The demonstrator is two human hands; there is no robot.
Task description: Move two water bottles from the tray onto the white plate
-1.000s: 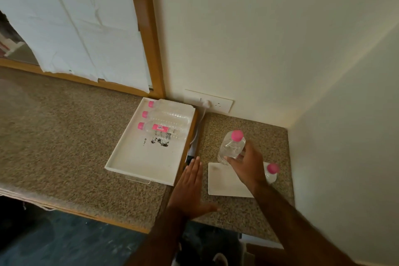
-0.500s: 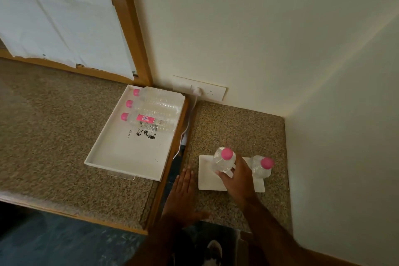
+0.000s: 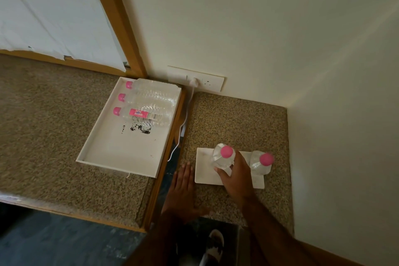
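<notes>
A white rectangular plate (image 3: 204,171) lies on the right-hand granite counter. My right hand (image 3: 236,176) grips a clear water bottle with a pink cap (image 3: 222,156), standing upright on the plate. A second pink-capped bottle (image 3: 261,163) stands upright at the plate's right end, free of my hand. My left hand (image 3: 182,190) rests flat on the counter just left of the plate, fingers spread, holding nothing. The white tray (image 3: 121,151) on the left counter holds three bottles (image 3: 149,103) lying on their sides at its far end.
A white cable (image 3: 183,123) runs from a wall socket (image 3: 195,81) down the gap between the two counters. Walls close off the right counter at the back and right. A wooden frame (image 3: 121,19) stands behind the tray.
My right hand has lowered the held bottle from above the plate's far edge down onto the plate, beside the other bottle. My left hand has stayed flat on the counter.
</notes>
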